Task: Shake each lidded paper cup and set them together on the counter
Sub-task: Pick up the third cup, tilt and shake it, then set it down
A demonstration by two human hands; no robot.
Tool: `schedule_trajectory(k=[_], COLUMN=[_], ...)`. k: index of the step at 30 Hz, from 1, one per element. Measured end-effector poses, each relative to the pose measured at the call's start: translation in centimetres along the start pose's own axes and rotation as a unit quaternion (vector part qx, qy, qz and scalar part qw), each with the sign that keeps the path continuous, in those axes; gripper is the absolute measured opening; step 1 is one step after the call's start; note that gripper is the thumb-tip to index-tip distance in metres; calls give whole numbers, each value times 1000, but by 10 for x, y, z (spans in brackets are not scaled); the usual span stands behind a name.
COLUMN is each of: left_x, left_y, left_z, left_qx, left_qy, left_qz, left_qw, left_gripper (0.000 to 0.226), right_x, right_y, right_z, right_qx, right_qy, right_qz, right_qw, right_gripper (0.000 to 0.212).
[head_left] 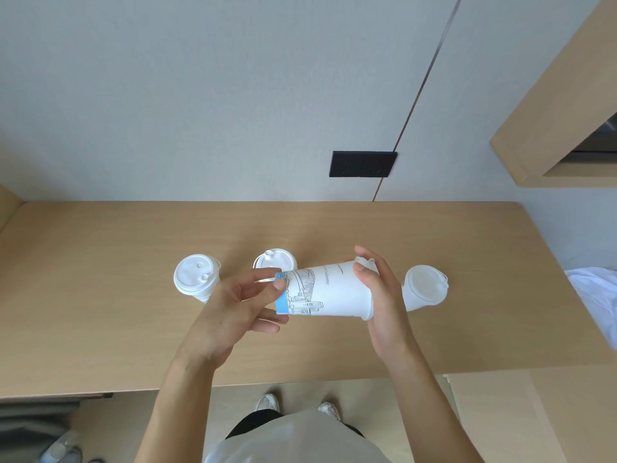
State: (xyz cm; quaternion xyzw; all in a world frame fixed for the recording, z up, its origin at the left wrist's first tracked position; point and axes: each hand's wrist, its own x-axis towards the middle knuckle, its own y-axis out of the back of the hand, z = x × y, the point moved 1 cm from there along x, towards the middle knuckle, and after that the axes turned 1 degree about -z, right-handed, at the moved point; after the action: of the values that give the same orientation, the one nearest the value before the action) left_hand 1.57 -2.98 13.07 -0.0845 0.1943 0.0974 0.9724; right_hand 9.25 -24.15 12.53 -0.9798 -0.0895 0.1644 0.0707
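I hold a white paper cup (329,290) with a blue band and a line drawing sideways above the wooden counter (100,262). My left hand (233,305) grips its blue bottom end. My right hand (377,295) covers its lidded end. Three more white lidded cups stand upright on the counter: one at the left (195,279), one just behind my left hand (275,260), and one to the right of my right hand (424,287).
A black wall socket plate (363,164) sits above the counter's back edge. A wooden shelf unit (561,105) juts out at the upper right. White cloth (594,295) lies at the counter's right end. The counter's front edge runs just below my wrists.
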Motion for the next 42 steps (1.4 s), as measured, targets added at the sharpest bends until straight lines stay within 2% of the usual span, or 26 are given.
schedule_trajectory(k=[3, 7, 11, 15, 19, 23, 28, 32, 36, 42], left_x=[-1, -2, -2, -1, -1, 0, -1, -2, -5, -7], left_y=[3, 2, 5, 1, 3, 0, 3, -1, -1, -6], left_z=[-1, 0, -1, 0, -2, -1, 0, 2, 3, 3], left_qx=[-10, 8, -10, -2, -22, -12, -19, -2, -10, 11], left_qy=[-22, 2, -18, 6, -18, 5, -30, -4, -30, -7], left_qz=[-1, 18, 10, 17, 13, 36, 24, 35, 20, 38], left_qw=[1000, 1000, 1000, 1000, 1000, 999, 999, 999, 999, 999], left_gripper=[50, 55, 51, 53, 51, 55, 48, 55, 46, 49], right_x=[1, 1, 1, 1, 1, 1, 1, 2, 0, -1], right_y=[1, 0, 0, 0, 3, 3, 4, 3, 4, 4], right_z=[1, 2, 2, 3, 5, 5, 2, 3, 4, 4], right_qx=[6, 4, 0, -5, 0, 3, 6, 6, -2, 7], right_qy=[-3, 0, -6, -11, -9, -7, -6, -8, -8, -2], right_qz=[-1, 2, 3, 2, 2, 6, 11, 10, 9, 2], right_qw=[1000, 1000, 1000, 1000, 1000, 1000, 1000, 1000, 1000, 1000], right_gripper=[54, 53, 52, 54, 54, 54, 54, 53, 53, 55])
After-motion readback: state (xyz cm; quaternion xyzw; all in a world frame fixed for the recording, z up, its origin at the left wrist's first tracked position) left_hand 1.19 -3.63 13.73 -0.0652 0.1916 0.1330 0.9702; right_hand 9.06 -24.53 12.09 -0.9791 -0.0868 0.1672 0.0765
